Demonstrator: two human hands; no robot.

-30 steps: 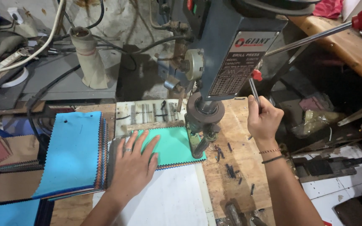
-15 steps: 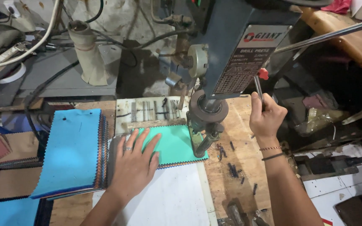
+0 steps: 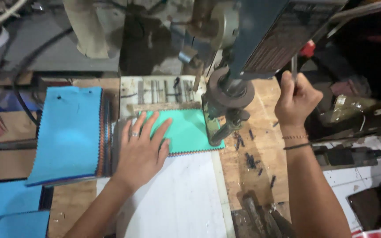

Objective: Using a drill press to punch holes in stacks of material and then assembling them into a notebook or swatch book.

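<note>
My left hand (image 3: 142, 147) lies flat, fingers spread, on a stack of teal-green fabric swatches (image 3: 189, 130) with zigzag edges. The stack sits on the white work board (image 3: 177, 198) under the drill press (image 3: 230, 94). The press's bit end (image 3: 219, 136) touches the stack's right edge. My right hand (image 3: 295, 99) is closed around a thin metal feed lever (image 3: 293, 66) with a red knob (image 3: 307, 48) above it.
A thick pile of blue swatches (image 3: 69, 132) lies to the left, with more blue pieces (image 3: 9, 207) at the lower left. Dark punched scraps (image 3: 250, 158) dot the wooden bench. Metal tools (image 3: 261, 218) lie at the front. Cables and a hose run along the back.
The camera has moved closer and lower over the bench. My right hand has pulled the lever down a little. The left hand stays pressed on the green swatches.
</note>
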